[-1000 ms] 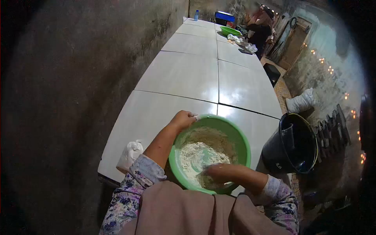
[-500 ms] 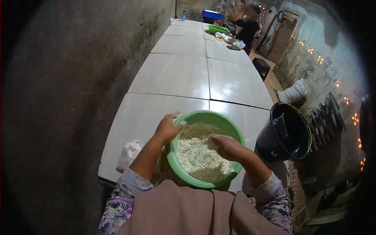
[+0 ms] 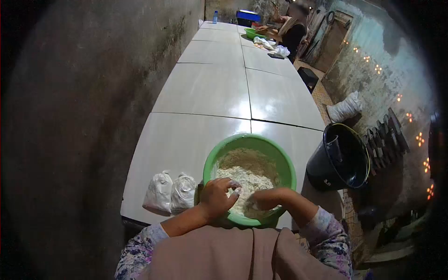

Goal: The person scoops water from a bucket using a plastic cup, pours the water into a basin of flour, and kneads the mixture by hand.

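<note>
A green bowl (image 3: 288,163) stands on the tiled table, with white flour (image 3: 242,179) and a tan powder (image 3: 247,158) inside. Over the bowl's near left rim is my left hand (image 3: 220,196), fingers curled but apart, holding nothing visible. My right hand (image 3: 266,199) is down in the bowl on the flour; its fingers are blurred and partly sunk from view. Left of the bowl, two tied plastic bags of white powder, one (image 3: 159,192) and another (image 3: 183,191), sit side by side.
A black bucket (image 3: 322,163) stands right of the bowl. Along the pale table (image 3: 210,88), at its far end, are another green bowl (image 3: 252,33), plastic bags (image 3: 264,43), a blue box (image 3: 248,17) and a bottle (image 3: 215,17). A person (image 3: 294,35) stands there.
My left hand has moved from the far left rim to the near left rim. My right hand has shifted within the flour. The second bag now shows fully. The other person reaches to the far bowl.
</note>
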`<state>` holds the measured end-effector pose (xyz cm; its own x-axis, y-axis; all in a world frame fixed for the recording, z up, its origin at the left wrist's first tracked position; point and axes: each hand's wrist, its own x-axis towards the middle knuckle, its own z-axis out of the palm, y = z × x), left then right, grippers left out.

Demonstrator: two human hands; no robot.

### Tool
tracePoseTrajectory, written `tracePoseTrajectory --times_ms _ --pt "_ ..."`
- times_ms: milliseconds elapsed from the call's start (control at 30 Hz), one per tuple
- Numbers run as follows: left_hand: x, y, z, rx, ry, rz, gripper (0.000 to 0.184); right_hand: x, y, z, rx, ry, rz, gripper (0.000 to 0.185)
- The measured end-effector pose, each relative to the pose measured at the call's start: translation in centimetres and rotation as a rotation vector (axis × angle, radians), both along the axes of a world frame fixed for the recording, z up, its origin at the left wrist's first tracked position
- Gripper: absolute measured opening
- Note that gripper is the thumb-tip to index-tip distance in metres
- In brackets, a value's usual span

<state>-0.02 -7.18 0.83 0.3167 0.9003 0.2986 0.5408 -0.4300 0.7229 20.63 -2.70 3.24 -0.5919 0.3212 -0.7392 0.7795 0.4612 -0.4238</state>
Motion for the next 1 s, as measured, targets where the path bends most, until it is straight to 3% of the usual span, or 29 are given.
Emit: tracePoseTrajectory --times_ms 33,67,100,167,200,300,333,400,567,600,700,733,833,900,933,967,1000 --pt "0.0 0.1 -0.1 -0.004 -0.028 -0.027 0.022 -0.7 0.2 0.3 0.009 0.005 0.027 0.029" --pt "-0.2 -0.3 0.4 -0.024 -0.078 -0.029 0.022 -0.1 0.9 -3.1 0.003 0.082 -0.075 0.033" --pt "-0.2 -0.2 0.0 -0.026 -0.08 -0.031 0.022 -1.1 0.8 -1.0 0.027 0.236 -0.18 0.036" --pt "-0.4 -0.1 -0.8 0.049 -0.012 -0.021 0.023 0.0 2.5 -3.1 -0.001 0.31 -0.311 0.04" --pt "-0.5 -0.1 -0.3 0.014 -0.053 -0.025 0.025 0.2 3.1 -1.7 0.126 0.216 -0.187 0.048" --pt "-0.7 -0.3 0.1 0.004 -0.087 0.006 0.024 3.2 3.1 -0.5 0.34 0.161 -0.201 0.057" --pt "-1.0 -0.4 0.3 -0.003 -0.056 0.013 0.023 2.7 2.7 0.5 0.338 0.158 -0.194 0.057" --pt "-1.0 -0.3 0.2 0.002 -0.053 0.006 0.022 2.0 1.6 2.5 0.211 -0.164 -0.187 0.059" --pt "-0.6 0.1 -0.5 0.008 -0.077 -0.019 0.018 2.2 0.3 -7.3 0.202 0.154 -0.117 0.048" --pt "-0.6 0.1 -0.3 -0.011 -0.08 -0.022 0.02 -1.2 0.0 -1.7 0.099 0.114 -0.168 0.039" --pt "-0.5 0.1 -0.5 0.061 -0.112 0.006 0.022 -0.1 2.1 -7.4 0.218 0.276 -0.238 0.034" --pt "-0.9 -0.1 0.4 -0.035 -0.063 -0.024 0.024 -0.9 2.6 -5.2 0.329 0.189 -0.257 0.033" --pt "-1.0 -0.1 -0.2 0.008 -0.095 -0.028 0.023 -1.1 3.6 -1.5 0.606 0.226 -0.444 0.032" --pt "-1.1 -0.4 0.3 -0.048 -0.189 0.018 0.019 -1.5 5.7 -0.4 0.605 0.093 -0.465 0.029" --pt "-1.1 -0.6 0.5 -0.101 -0.282 0.067 0.016 -0.7 6.3 -1.7 0.696 0.186 -0.478 0.026" --pt "-1.0 -0.4 0.2 -0.1 -0.28 0.058 0.016 -0.4 7.3 -3.1 0.699 0.184 -0.487 0.026" --pt "-0.9 -0.2 -0.4 -0.103 -0.443 0.046 0.015 -0.7 8.5 -3.8 0.634 0.165 -0.583 0.031"
